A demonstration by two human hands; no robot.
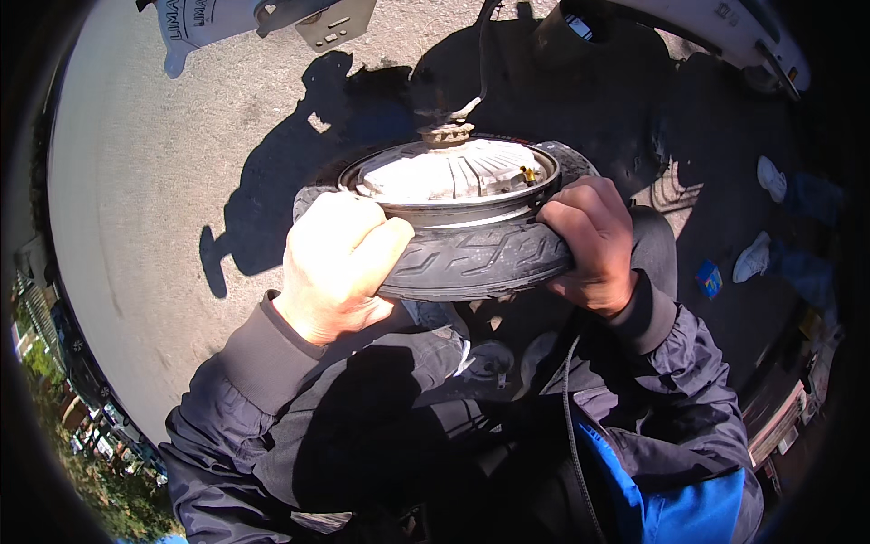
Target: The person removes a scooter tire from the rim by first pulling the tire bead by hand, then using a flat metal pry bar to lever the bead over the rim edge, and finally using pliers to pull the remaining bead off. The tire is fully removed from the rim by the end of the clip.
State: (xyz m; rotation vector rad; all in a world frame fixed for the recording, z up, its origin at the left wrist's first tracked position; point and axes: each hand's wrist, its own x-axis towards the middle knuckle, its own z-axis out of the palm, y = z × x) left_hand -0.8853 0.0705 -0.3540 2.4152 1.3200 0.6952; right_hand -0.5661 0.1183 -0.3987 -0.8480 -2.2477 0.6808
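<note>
- Left hand (pixel 335 258) and right hand (pixel 594 240) are both gripping the same black tire (pixel 480 263), one on each side of its near edge, fingers curled around the tread.
- Tire's on a wheel in front of the person, just beyond the lap, hub side up. Can't really tell if it's touching the ground.
- Silvery ribbed hub (pixel 444 181) sits inside the metal rim (pixel 462 216), pretty blown out by the sun, with a small yellow bit (pixel 528 174) near its right edge.
- Grubby axle end (pixel 446 134) sticks up from the middle, and a dark cable (pixel 483 72) runs up near it.
- Over on the right: white sneakers (pixel 752 257) on somebody else, with a little blue box (pixel 709 279) near them.
- Up top left there's a metal plate with holes (pixel 337 25), above sunlit pavement (pixel 145 181).
</note>
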